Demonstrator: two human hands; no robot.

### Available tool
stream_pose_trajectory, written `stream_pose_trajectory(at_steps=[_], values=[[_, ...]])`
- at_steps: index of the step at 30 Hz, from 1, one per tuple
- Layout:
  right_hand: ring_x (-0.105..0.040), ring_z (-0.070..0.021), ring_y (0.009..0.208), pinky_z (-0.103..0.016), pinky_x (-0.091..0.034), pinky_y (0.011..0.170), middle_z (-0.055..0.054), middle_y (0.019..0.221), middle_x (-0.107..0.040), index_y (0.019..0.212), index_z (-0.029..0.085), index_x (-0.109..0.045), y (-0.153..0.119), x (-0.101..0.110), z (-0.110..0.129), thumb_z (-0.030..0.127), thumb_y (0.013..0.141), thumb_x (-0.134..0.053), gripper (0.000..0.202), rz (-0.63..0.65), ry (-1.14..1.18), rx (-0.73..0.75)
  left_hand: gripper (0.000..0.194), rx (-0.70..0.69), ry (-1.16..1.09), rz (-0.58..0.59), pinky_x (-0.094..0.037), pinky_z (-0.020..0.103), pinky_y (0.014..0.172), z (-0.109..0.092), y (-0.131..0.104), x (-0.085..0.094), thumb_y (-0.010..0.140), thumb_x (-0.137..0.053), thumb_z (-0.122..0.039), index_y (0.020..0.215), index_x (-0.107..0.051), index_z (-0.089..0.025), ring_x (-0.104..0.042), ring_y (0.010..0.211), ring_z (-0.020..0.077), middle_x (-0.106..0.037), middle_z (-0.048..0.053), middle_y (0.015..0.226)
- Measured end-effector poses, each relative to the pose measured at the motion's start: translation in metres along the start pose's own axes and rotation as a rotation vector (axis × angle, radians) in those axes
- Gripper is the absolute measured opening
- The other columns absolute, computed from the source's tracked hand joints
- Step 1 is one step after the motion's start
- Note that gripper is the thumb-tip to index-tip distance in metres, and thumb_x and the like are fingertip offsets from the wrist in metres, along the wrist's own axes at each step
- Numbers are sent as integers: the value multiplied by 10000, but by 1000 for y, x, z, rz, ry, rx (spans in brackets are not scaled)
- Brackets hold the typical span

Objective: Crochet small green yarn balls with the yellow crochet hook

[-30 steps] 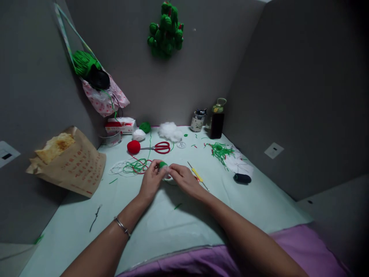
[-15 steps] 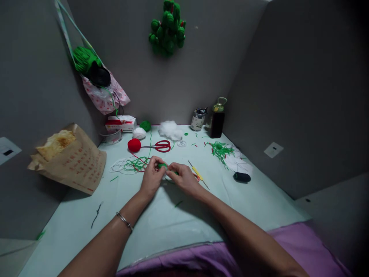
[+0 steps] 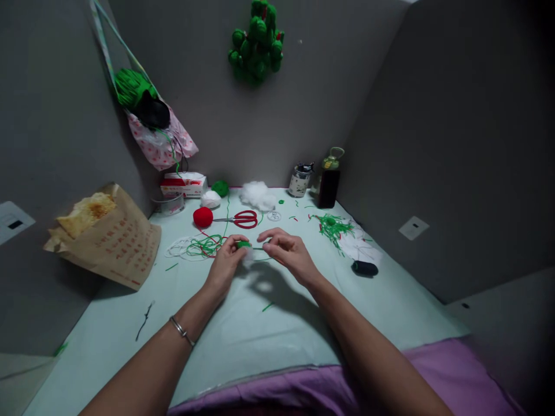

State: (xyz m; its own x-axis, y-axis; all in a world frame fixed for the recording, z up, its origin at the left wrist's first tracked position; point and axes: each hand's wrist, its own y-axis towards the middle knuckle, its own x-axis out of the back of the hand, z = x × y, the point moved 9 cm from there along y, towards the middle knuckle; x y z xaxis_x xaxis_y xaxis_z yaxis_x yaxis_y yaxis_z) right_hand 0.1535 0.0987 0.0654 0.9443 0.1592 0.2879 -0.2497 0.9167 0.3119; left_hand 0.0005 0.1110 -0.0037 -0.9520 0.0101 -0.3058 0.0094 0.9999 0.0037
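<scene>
My left hand (image 3: pixel 224 267) is closed around a small green crocheted piece (image 3: pixel 243 244), and most of that piece is hidden by the fingers. Below it a tuft of white stuffing (image 3: pixel 248 257) sticks out, slightly blurred. A short way to the right, my right hand (image 3: pixel 291 255) pinches a green yarn strand (image 3: pixel 257 249) that runs across from the piece. Loose green, red and white yarn (image 3: pixel 203 246) lies beside my left hand. Past both hands rest red-handled scissors (image 3: pixel 245 219) and a red yarn ball (image 3: pixel 203 217).
Fluffy white stuffing (image 3: pixel 257 196) sits by the back wall. Green yarn scraps (image 3: pixel 332 229) and a dark roll (image 3: pixel 365 268) lie on the right. A phone (image 3: pixel 329 188) and a jar (image 3: pixel 300 181) stand behind. On the left leans a paper bag (image 3: pixel 125 245) with bread.
My right hand has drawn away to the right from the green piece, with a yarn strand now stretched between. The yellow-handled crochet hook is now hidden behind my right hand.
</scene>
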Motion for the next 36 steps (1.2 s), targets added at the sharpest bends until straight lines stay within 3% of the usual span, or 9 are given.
stream_pose_trajectory(at_steps=[3, 5, 8, 11, 17, 26, 32, 36], values=[[-554, -126, 598, -270, -423, 552, -57, 935, -702, 824, 214, -569, -1, -6, -8, 493, 917, -576, 294, 11, 128, -73, 287, 16, -23, 29, -400, 233, 595, -1, -3, -5, 685, -748, -230, 949, -642, -194, -550, 625, 125, -653, -42, 736], [-473, -98, 523, -248, -378, 503, -29, 914, -702, 985, 217, -583, 0, -6, -16, 464, 902, -607, 262, 3, 90, -96, 306, 17, -38, 45, -417, 232, 621, -3, -5, -7, 678, -772, -237, 953, -646, -190, -572, 667, 128, -678, -28, 789], [-488, -114, 576, -246, -387, 571, 18, 764, -670, 1032, 209, -638, 1, -9, -24, 372, 868, -666, 233, 29, -4, -101, 332, 18, -54, 66, -435, 235, 654, -5, -6, -10, 679, -800, -258, 966, -647, -192, -592, 711, 134, -695, -18, 839], [-475, -125, 628, -251, -359, 624, 43, 646, -580, 883, 195, -680, 2, -11, -28, 325, 874, -658, 132, 44, -98, -85, 340, 24, -59, 74, -435, 240, 664, -3, -7, -12, 684, -818, -277, 967, -649, -191, -587, 710, 135, -682, -22, 815], [-431, -119, 621, -249, -313, 597, 45, 620, -520, 707, 178, -634, 1, -18, -36, 384, 896, -608, 281, 56, -173, -93, 367, 20, -48, 54, -434, 236, 690, 5, -6, -11, 666, -843, -270, 968, -655, -181, -572, 722, 125, -657, -27, 818], [-442, -119, 614, -251, -302, 595, 40, 620, -524, 668, 181, -592, -1, -11, -32, 325, 867, -609, 246, -45, -257, -91, 415, 36, -28, 116, -446, 232, 711, 1, -10, -19, 721, -855, -344, 1059, -687, -172, -608, 801, 140, -687, 8, 897], [-456, -129, 649, -250, -334, 632, 40, 677, -530, 782, 189, -599, -4, -19, -15, 306, 925, -532, 196, 78, -273, -38, 383, 19, -6, 99, -446, 228, 641, 6, -4, -12, 715, -862, -362, 992, -693, -159, -590, 692, 126, -691, -2, 803], [-491, -140, 688, -257, -344, 675, 25, 725, -562, 815, 195, -608, -8, -31, -10, 219, 919, -509, 145, 153, -305, -9, 233, 3, 34, 49, -435, 205, 587, 10, 2, -4, 767, -836, -236, 928, -690, -154, -545, 626, 98, -627, -39, 717]])
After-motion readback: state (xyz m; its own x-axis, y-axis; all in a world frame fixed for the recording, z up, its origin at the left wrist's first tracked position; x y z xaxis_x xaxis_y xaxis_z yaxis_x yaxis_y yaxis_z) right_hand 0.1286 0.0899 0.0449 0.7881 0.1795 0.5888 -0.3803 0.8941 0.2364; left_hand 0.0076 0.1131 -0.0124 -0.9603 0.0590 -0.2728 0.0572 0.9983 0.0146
